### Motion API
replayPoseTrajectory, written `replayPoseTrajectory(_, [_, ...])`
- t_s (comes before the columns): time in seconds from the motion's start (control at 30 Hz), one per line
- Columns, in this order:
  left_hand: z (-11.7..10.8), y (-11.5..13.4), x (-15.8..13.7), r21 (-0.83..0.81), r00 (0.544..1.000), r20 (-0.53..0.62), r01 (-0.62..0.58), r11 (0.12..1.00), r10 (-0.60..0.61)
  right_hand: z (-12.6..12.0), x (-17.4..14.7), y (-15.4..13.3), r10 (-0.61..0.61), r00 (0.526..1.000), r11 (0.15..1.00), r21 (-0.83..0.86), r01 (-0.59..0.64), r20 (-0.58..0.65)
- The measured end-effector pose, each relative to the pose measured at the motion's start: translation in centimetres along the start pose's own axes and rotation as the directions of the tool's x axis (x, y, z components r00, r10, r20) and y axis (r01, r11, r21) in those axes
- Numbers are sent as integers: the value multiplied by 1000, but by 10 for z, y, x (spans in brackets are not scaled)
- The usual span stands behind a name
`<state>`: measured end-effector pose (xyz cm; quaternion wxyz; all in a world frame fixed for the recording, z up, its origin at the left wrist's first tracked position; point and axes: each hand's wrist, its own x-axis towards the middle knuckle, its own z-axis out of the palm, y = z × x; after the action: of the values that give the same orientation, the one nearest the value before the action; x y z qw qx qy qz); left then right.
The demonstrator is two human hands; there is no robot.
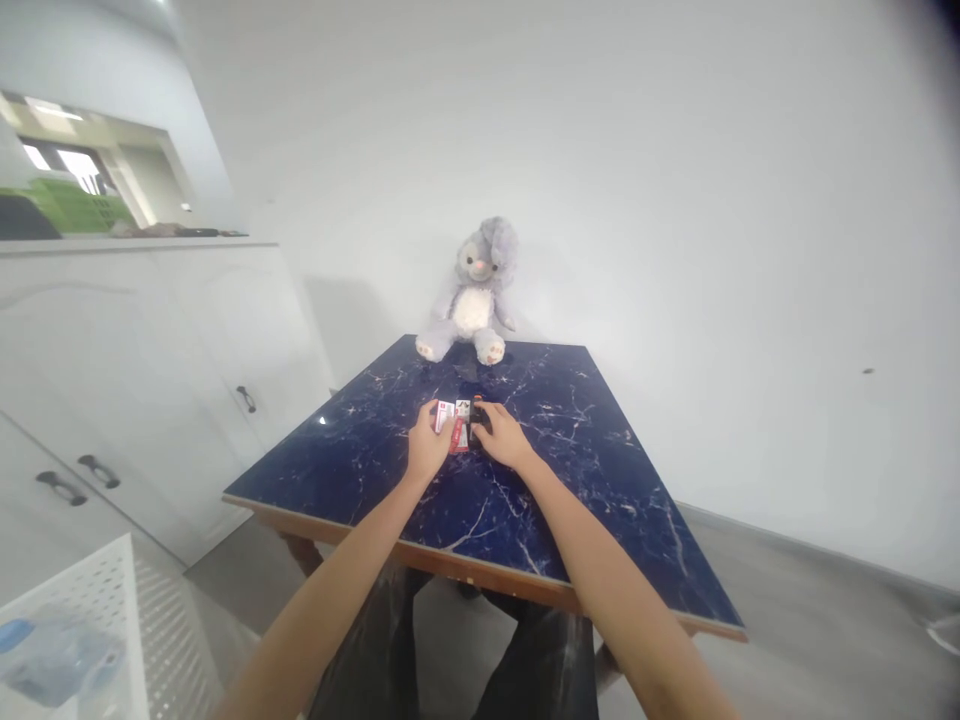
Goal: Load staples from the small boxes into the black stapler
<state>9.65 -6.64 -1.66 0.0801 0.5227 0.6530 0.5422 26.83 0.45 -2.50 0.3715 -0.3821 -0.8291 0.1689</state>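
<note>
At the middle of the blue marbled table [360, 440], my two hands meet around a group of small items. My left hand [427, 442] has its thumb and fingers round a small white-and-red box [445, 415]. My right hand [502, 437] grips a small black item with an orange tip [477, 402], mostly hidden by the fingers. Between the hands lie a white card-like piece with a dark picture [463, 409] and a red-and-white packet [459, 437]. These pieces sit close together, and their print is too small to read.
A grey plush toy [474, 300] sits at the table's far edge against the white wall. White cabinets [172, 400] with dark handles stand to the left. A white perforated basket [127, 620] holding clear plastic is at the lower left.
</note>
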Motion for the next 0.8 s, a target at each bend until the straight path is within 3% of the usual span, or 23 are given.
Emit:
replayPoseTrajectory(0.13, [-4, 4, -2, 14, 999, -33, -35, 999, 35, 0, 0, 0, -23, 1000, 1000, -13, 23, -6])
replayPoseTrajectory(0.23, [-5, 6, -3, 48, 999, 39, -1, 999, -1, 1, 0, 1, -23, 1000, 999, -22, 23, -3])
replayPoseTrajectory(0.37, [-1, 13, -5, 265, 996, 81, 6, 964, -29, 1, 0, 2, -30, 999, 999, -34, 31, 14])
replayPoseTrajectory(0.5, [3, 18, -9, 442, 980, 198, -70, 894, -21, 0, 2, 2, -24, 999, 999, -39, 24, 22])
replayPoseTrajectory(0.67, [2, 17, -13, 434, 956, 291, -160, 887, 30, 1, 2, 3, -24, 1000, 1000, -17, 24, 15])
replayPoseTrajectory(0.8, [3, 15, -14, 458, 964, 264, -165, 873, 43, 3, 1, 3, -15, 1000, 1000, -4, 15, 9])
